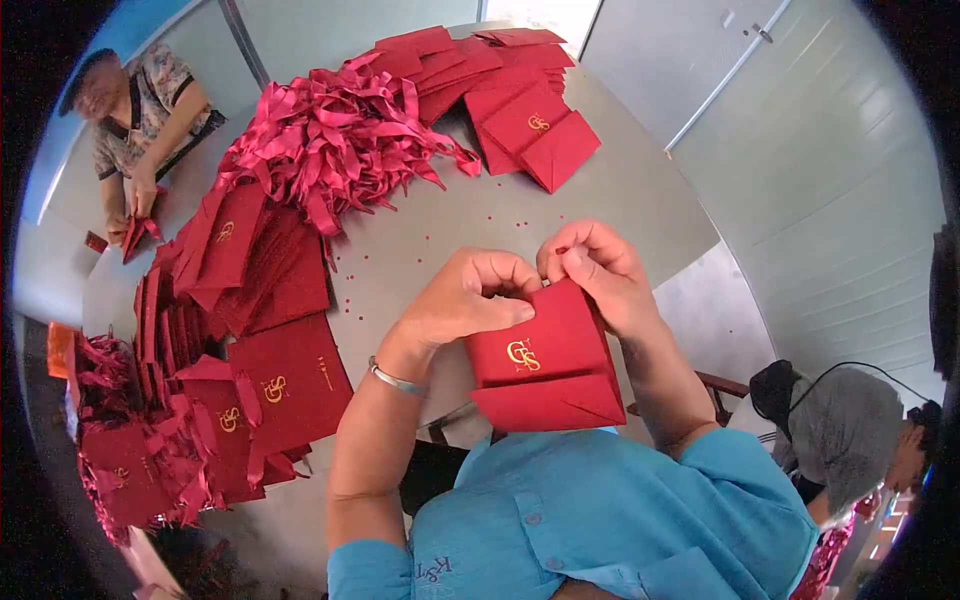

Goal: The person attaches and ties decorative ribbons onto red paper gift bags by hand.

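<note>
My left hand [478, 292] is closed on a red paper gift bag [545, 345], its thumb pressed on the front near the top edge. The bag is folded flat, with gold lettering on its face and its bottom flap toward my body. At the bag's top edge, the fingers of my right hand [602, 272] are pinched together. A small red bit [563, 250] shows between those fingertips; its exact kind is too small to make out. The fingers of both hands nearly meet, and they partly hide the bag's top edge.
A heap of dark pink ribbons [330, 140] lies on the grey table [640, 200]. Stacks of red bags [540, 125] stand behind it, and more bags [270, 270] fill the left side. Small red dots are scattered mid-table. One person [145, 120] works at far left; another [840, 430] is at right.
</note>
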### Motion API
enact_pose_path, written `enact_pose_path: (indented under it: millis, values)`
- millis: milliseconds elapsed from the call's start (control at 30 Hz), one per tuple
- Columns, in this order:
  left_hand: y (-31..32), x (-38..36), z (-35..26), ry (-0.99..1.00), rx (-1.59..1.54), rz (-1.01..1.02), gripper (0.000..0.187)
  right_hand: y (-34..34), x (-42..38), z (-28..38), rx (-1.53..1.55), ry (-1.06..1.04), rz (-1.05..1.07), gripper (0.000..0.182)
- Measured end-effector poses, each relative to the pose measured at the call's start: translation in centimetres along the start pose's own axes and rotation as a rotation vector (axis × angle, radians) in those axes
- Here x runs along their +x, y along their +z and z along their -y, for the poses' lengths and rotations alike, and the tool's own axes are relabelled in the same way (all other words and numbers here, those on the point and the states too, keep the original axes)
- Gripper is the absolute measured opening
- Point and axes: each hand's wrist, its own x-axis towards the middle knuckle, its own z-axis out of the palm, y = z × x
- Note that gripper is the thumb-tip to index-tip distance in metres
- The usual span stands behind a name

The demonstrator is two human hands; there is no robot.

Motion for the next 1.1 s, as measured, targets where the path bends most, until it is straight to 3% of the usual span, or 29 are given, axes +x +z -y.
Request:
enact_pose_path:
  millis: [67,333,667,733,833,1100]
  values:
    - [-0.2,0.1,0.1,-0.020,0.018,0.039,0.015,-0.3,0.0,0.1,0.088,0.052,0.012,0.010]
    - [0.4,0.8,0.1,-0.154,0.233,-0.079,0.013,-1.4,-0.4,0.2,-0.464,-0.041,0.036,0.014]
    - [0.4,0.8,0.5,-0.173,0.229,-0.058,0.015,-1.7,-0.5,-0.4,-0.281,0.126,0.072,0.010]
    - [0.3,0.8,0.6,-0.165,0.168,-0.042,0.017,-1.4,-0.5,-0.5,-0.462,0.030,0.055,0.006]
    - [-0.1,0.6,0.7,-0.141,0.071,0.004,0.020,-1.3,-0.5,-0.7,-0.329,0.011,0.049,0.005]
    - [0.0,0.5,0.9,-0.166,-0.027,0.061,0.027,-1.2,-0.7,-0.1,-0.355,-0.033,0.060,0.006]
